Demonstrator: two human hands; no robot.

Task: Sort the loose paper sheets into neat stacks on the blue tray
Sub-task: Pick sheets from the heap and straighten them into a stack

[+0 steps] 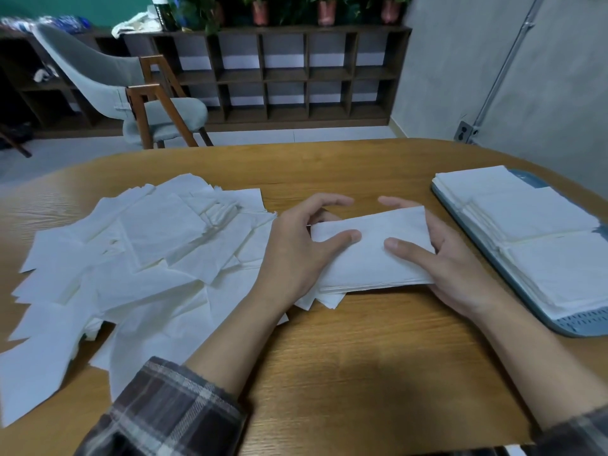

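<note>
while left hand (pixel 296 255) and right hand (pixel 457 271) grip a paper bundle (pixel 371 258), the blue tray (pixel 585 324) holds neat stacks (pixel 533 218).

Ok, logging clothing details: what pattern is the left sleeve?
The left sleeve is dark plaid with pale stripes; the head view shows it best.

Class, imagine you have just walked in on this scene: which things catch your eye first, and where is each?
A sprawling heap of loose white sheets covers the left of the wooden table. At the centre, the left hand and right hand hold a small stack between them. On the right, the blue tray carries neat stacks.
</note>
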